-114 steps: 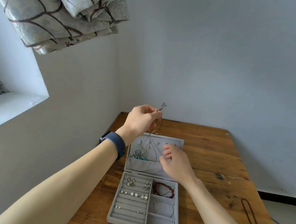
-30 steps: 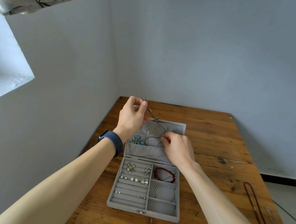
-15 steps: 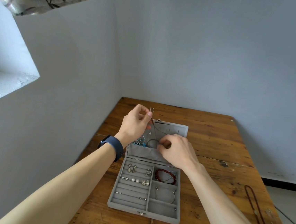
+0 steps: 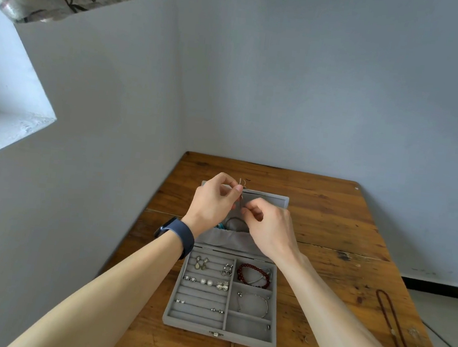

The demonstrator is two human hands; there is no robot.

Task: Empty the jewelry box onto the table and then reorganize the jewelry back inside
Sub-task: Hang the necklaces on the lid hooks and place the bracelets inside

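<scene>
Has brought the right hand [image 4: 270, 227] up from the lid pocket of the open grey velvet jewelry box [image 4: 193, 325] on the brown wooden desk [image 4: 343, 226], close beside the left hand [image 4: 211, 202]. Pinches the thin dark necklace cord [image 4: 239, 202] with fingers of the 2 hands, left at its top end by the lid's upper edge, right just below. Suggests hooking or unhooking at the lid, with the tray's earrings and bracelets lying in their compartments.

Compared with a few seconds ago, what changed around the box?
The left hand, pinching the thin necklace, came down toward the open lid. The right hand rose from the lid pocket and now pinches the necklace too. The tray jewelry and the brown cord on the table stayed put.
</scene>
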